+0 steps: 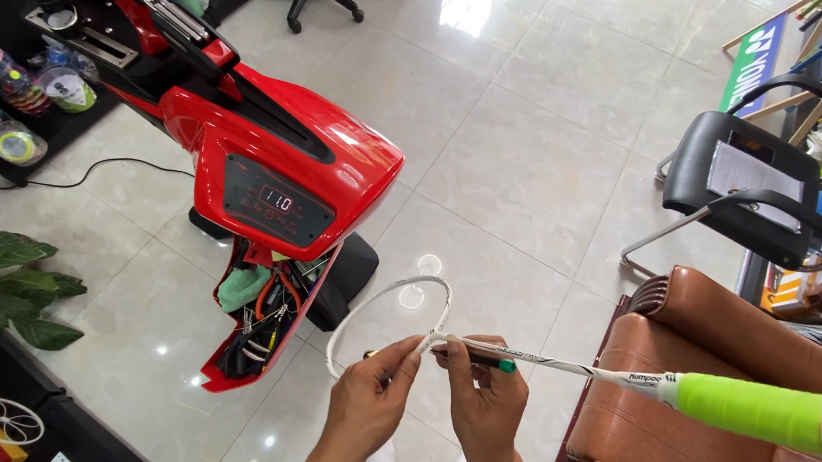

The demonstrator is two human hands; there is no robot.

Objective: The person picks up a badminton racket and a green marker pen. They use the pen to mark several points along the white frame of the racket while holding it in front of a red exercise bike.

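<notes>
We're gripping a badminton racket (pixel 480 349) at lower centre of the frame, both hands closed on it where the frame meets the shaft. Left hand (pixel 370 402) is pinching the base of the white hoop between thumb and fingertips, wrist coming up from the bottom edge. Right hand (pixel 485 403) is wrapping the shaft just beside the left, fingers curled over it, and is also holding a dark marker with a green cap (pixel 489 362) lying along the shaft under the fingers. The two hands are nearly touching.

The hoop looks unstrung; we can't make out any strings against the tile. The shaft is running right toward the lime-green grip (pixel 768 414), which is sticking out over the brown leather seat (pixel 709 421) at lower right.

Step in hand, as we judge it: we're steadying the racket at its throat with marker ready, likely checking or marking that spot. Next move is going to need the left hand keeping the hoop fixed while the right frees the marker tip, without letting the long handle end sag.

Further out: red stringing machine (pixel 279 172) at upper left with a lit display, its open tool tray (pixel 262 322) hanging below. Black chair (pixel 757 185) at upper right, green plant (pixel 6 282) at left edge, pale floor tiles (pixel 534 153) all round.
</notes>
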